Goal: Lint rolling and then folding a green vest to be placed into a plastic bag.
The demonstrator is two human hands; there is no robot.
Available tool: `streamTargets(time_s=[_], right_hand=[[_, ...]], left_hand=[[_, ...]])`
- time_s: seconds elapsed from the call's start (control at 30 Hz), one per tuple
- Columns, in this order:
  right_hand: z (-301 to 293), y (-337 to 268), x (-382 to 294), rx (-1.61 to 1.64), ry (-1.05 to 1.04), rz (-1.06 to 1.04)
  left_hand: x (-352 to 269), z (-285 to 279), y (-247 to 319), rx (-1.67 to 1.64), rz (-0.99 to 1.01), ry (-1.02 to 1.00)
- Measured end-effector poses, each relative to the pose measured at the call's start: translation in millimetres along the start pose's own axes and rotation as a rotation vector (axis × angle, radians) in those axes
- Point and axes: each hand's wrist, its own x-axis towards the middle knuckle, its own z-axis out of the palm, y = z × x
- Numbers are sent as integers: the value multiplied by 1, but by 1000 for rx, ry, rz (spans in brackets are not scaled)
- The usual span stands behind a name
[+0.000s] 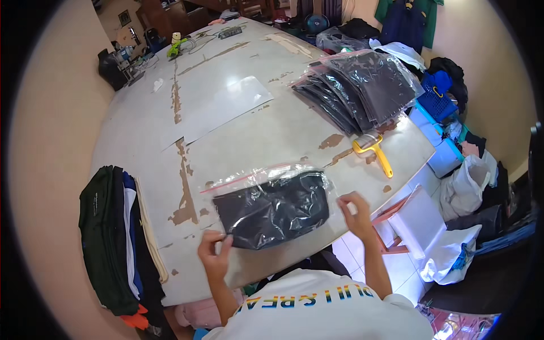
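Observation:
Folded black fabric (272, 212) lies inside a clear plastic zip bag (255, 175) with a red seal line, near the table's front edge. My left hand (214, 255) pinches the bag's lower left corner between thumb and fingers. At the opposite end, my right hand (356, 214) has thumb and fingertips together at the clear plastic edge on the right. Glare on the plastic partly hides the fabric's folds. Beyond my right hand, a lint roller (374, 151) with a yellow handle rests on the table.
Several bagged dark garments (361, 91) are fanned out at the table's right. Folded clothes (112, 238) are piled along the left edge. A glossy white sheet (229, 106) lies mid-table on the worn, peeling tabletop (140, 127). A chair (412, 225) stands at the right.

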Motion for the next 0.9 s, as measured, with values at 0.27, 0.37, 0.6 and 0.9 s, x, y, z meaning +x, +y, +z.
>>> streamTargets(time_s=[0.27,0.37,0.6,0.9], right_hand=[[-20,-51,53,-102,244,-303],[18,16,67,-204,77,-119],[39,116,-11,-224,-322,304],[70,96,61,455,-612,812]], left_hand=[[44,-4,-35,-131,-105,264],[50,20,-87,190,-296,2],[-31,32,-124,45,-865,-100],[19,90,-99,-479,-829,-66]])
